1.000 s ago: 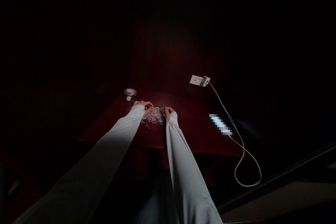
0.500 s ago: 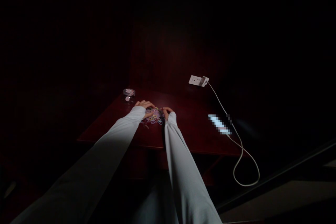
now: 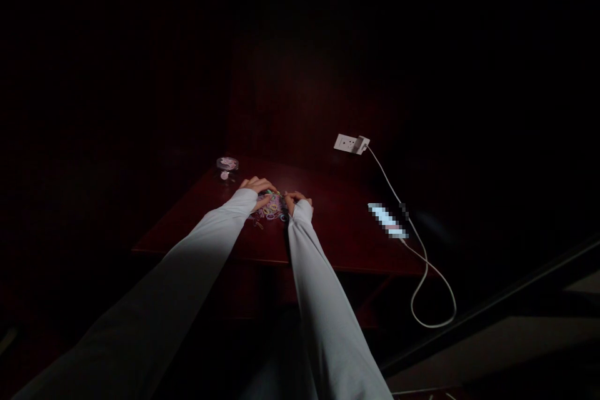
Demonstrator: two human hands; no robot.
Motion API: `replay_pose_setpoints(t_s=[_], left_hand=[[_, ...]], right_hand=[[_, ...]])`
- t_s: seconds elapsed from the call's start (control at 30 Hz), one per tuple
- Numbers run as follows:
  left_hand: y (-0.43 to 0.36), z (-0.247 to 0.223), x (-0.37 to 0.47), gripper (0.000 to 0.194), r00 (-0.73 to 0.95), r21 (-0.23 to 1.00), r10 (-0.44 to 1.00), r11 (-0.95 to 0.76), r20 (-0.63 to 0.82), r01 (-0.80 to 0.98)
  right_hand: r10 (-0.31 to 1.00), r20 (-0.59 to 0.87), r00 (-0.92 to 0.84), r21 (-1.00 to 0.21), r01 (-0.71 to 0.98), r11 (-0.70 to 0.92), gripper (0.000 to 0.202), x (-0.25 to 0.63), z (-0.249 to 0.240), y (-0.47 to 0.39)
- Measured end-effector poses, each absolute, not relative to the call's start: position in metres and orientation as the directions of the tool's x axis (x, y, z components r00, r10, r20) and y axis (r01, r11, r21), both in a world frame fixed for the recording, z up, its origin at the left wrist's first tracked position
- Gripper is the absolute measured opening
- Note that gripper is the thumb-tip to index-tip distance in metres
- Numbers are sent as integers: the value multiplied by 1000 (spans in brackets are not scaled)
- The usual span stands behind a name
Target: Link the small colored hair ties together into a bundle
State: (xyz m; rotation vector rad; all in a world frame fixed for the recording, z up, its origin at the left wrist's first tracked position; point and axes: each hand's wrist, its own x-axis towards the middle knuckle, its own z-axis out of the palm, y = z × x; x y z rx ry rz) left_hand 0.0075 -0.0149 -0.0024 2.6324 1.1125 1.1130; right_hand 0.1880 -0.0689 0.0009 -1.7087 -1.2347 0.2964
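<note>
A heap of small colourful ring-shaped bands, which look like hair ties (image 3: 270, 209), lies on the dark red table (image 3: 328, 244). At its left and far side is my left hand (image 3: 257, 186), fingers stretched over the edge of the heap and thumb apart from them. My right hand (image 3: 297, 200) is at the heap's right edge with its fingers bent and the tips drawn together; whatever is between them is too small and dark to make out. Some bands are hidden behind my hands.
Left of the heap, near the table's back, stands a small clear container (image 3: 227, 165) with pale contents. A blurred-out bright phone-like device (image 3: 388, 221) lies on the right, joined by a white cable (image 3: 424, 250) to a charger in the wall socket (image 3: 347, 144). The surroundings are very dark.
The whole view has shifted slightly. My right hand has moved a little left, towards the heap, and its fingers are more bent. My left hand stays about where it was.
</note>
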Motion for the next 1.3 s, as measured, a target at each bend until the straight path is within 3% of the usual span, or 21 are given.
replay_pose_setpoints(t_s=[0.1,0.37,0.63,1.03,1.3], left_hand=[[-13,-5,9,28,504,320,651,-739,567,593],[-12,-9,8,28,540,309,663,-734,519,604],[-10,-8,7,25,514,292,701,-691,495,661],[-5,-11,3,26,493,292,733,-656,469,697],[-13,-4,3,22,472,299,730,-653,494,696]], right_hand=[[851,267,453,-740,662,-121,30,185,7,-74],[854,279,440,-695,706,-137,40,185,4,-69],[907,203,368,-634,756,-165,22,179,12,-77],[948,213,237,-578,813,-73,16,180,4,-72],[905,300,301,-669,743,-26,15,186,-4,-67]])
